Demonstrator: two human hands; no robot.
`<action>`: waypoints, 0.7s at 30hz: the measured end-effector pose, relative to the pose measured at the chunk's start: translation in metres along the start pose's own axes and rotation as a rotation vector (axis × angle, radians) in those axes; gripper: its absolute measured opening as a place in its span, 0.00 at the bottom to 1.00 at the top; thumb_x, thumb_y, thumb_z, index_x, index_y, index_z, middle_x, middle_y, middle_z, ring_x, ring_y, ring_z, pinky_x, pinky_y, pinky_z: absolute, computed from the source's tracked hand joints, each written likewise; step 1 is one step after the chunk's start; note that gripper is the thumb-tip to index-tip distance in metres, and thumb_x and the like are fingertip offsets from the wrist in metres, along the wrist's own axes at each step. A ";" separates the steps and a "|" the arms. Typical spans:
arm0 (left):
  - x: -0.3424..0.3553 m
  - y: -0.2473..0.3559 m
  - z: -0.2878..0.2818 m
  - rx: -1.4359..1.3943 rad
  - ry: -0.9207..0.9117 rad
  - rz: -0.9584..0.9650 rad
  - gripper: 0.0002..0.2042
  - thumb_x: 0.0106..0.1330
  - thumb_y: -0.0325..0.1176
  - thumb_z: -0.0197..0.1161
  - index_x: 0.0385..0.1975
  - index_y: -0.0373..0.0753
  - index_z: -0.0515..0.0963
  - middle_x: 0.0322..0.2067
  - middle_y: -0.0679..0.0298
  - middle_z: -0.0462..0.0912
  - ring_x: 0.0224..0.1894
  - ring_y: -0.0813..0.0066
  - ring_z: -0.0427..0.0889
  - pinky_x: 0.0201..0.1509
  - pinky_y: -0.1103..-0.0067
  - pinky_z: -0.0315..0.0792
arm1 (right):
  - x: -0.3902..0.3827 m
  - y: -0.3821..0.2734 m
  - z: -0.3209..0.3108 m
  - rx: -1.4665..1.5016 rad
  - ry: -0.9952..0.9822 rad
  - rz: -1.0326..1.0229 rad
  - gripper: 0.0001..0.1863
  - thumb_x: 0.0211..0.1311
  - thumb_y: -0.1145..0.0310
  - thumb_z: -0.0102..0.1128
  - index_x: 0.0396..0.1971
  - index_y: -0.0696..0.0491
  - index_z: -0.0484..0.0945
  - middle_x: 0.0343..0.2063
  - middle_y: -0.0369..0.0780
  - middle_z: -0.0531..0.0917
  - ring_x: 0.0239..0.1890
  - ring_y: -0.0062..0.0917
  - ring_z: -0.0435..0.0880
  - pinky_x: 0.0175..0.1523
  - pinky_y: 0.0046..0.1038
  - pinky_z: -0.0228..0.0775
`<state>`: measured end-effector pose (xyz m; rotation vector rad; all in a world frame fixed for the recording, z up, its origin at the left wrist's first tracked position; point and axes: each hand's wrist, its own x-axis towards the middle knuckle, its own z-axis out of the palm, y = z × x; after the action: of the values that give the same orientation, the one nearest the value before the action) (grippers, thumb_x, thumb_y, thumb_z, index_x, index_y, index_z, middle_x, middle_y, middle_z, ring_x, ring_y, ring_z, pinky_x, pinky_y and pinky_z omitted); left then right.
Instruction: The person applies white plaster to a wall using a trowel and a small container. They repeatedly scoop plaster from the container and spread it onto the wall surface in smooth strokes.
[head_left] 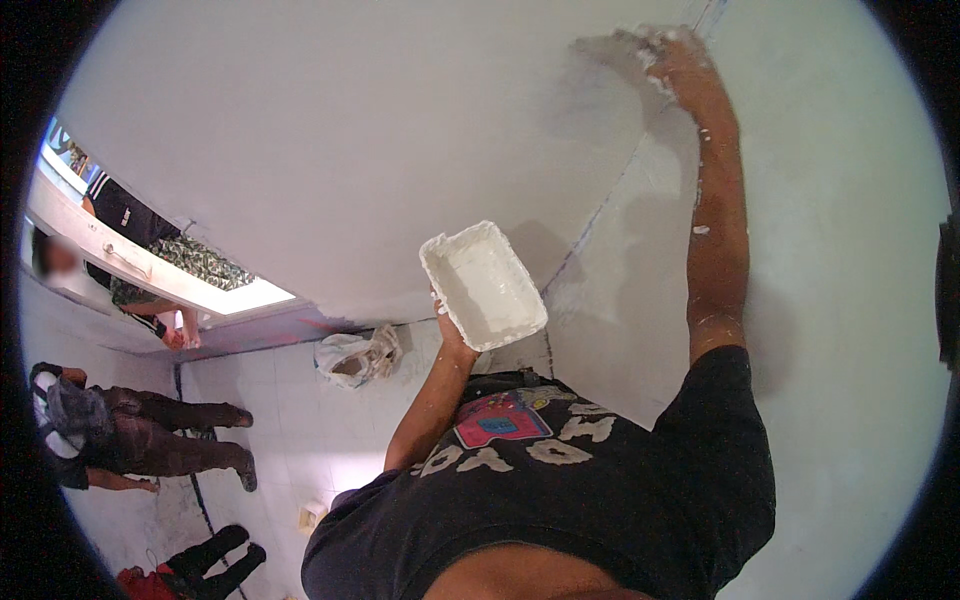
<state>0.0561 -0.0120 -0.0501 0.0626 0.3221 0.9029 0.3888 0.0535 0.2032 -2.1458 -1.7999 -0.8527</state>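
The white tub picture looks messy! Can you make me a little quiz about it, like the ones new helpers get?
1. Pick one. The white tub is held by: A, no hand; B, the left hand; C, both hands.
2. True or false? White smears show on the right hand.
3. Fill the gap. The crumpled plastic bag lies on the ____.

Key: 1. B. 2. True. 3. Floor.
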 end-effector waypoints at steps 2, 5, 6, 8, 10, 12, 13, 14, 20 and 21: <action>0.001 0.000 -0.005 0.004 0.012 -0.009 0.28 0.58 0.57 0.40 0.52 0.44 0.61 0.48 0.60 0.68 0.49 0.58 0.67 0.52 0.61 0.62 | -0.007 0.027 -0.021 -0.186 0.213 -0.105 0.18 0.47 0.65 0.56 0.42 0.49 0.71 0.45 0.39 0.72 0.48 0.36 0.68 0.56 0.38 0.54; -0.001 0.001 -0.010 0.012 0.038 0.010 0.28 0.58 0.57 0.40 0.52 0.44 0.61 0.48 0.60 0.68 0.49 0.58 0.67 0.52 0.61 0.62 | -0.014 0.023 -0.016 -0.170 0.482 -0.060 0.21 0.45 0.64 0.59 0.42 0.50 0.70 0.41 0.42 0.74 0.46 0.36 0.70 0.51 0.39 0.58; -0.003 0.002 -0.010 0.013 0.058 0.023 0.28 0.57 0.58 0.40 0.52 0.44 0.61 0.48 0.60 0.68 0.49 0.58 0.67 0.52 0.61 0.62 | -0.014 0.014 0.008 -0.184 0.582 -0.050 0.21 0.45 0.64 0.59 0.42 0.52 0.70 0.41 0.43 0.73 0.45 0.36 0.70 0.49 0.40 0.59; -0.003 0.001 -0.005 0.011 0.082 0.001 0.29 0.57 0.58 0.40 0.52 0.44 0.61 0.48 0.60 0.67 0.49 0.59 0.68 0.52 0.61 0.63 | -0.023 0.002 0.056 0.110 0.792 -0.076 0.19 0.38 0.72 0.63 0.36 0.52 0.70 0.39 0.40 0.73 0.45 0.36 0.69 0.43 0.41 0.57; -0.004 0.000 -0.005 0.051 0.097 0.000 0.29 0.57 0.58 0.40 0.52 0.44 0.61 0.48 0.60 0.68 0.48 0.59 0.68 0.51 0.61 0.63 | -0.042 -0.028 0.113 0.126 0.726 -0.032 0.19 0.44 0.70 0.58 0.39 0.52 0.68 0.43 0.40 0.70 0.45 0.39 0.68 0.46 0.42 0.59; -0.005 0.001 -0.006 0.058 0.101 0.016 0.29 0.57 0.58 0.40 0.52 0.44 0.61 0.48 0.60 0.68 0.48 0.59 0.68 0.51 0.61 0.63 | -0.068 -0.066 0.146 0.221 0.574 0.006 0.19 0.45 0.69 0.57 0.40 0.52 0.67 0.43 0.43 0.70 0.44 0.41 0.68 0.47 0.41 0.60; -0.003 0.001 -0.008 0.047 0.093 0.026 0.29 0.57 0.58 0.40 0.52 0.44 0.61 0.48 0.60 0.68 0.48 0.59 0.68 0.51 0.61 0.64 | -0.082 -0.079 0.155 0.322 0.395 0.046 0.19 0.45 0.69 0.56 0.41 0.53 0.67 0.43 0.45 0.69 0.44 0.42 0.69 0.47 0.41 0.60; -0.002 0.000 -0.005 0.036 0.084 0.019 0.29 0.57 0.59 0.40 0.52 0.45 0.61 0.48 0.60 0.68 0.48 0.59 0.69 0.51 0.61 0.64 | -0.095 -0.076 0.180 0.265 0.558 -0.090 0.21 0.44 0.69 0.56 0.42 0.52 0.67 0.43 0.46 0.69 0.44 0.42 0.68 0.47 0.41 0.61; -0.009 0.002 -0.003 0.094 0.078 0.006 0.29 0.57 0.58 0.40 0.52 0.45 0.61 0.48 0.60 0.68 0.48 0.59 0.69 0.51 0.61 0.64 | -0.145 -0.098 0.138 0.442 -0.058 0.031 0.25 0.44 0.66 0.58 0.45 0.54 0.66 0.45 0.46 0.69 0.50 0.37 0.66 0.50 0.39 0.59; -0.008 0.002 -0.001 0.065 0.058 -0.010 0.28 0.58 0.56 0.39 0.52 0.44 0.60 0.48 0.59 0.67 0.48 0.58 0.68 0.51 0.61 0.63 | -0.151 -0.099 0.124 0.364 -0.111 -0.003 0.27 0.43 0.64 0.59 0.47 0.52 0.66 0.47 0.45 0.68 0.51 0.36 0.65 0.52 0.38 0.57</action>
<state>0.0497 -0.0171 -0.0489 0.0949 0.4049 0.8858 0.3178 0.0143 -0.0004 -1.9858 -1.8416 -0.3739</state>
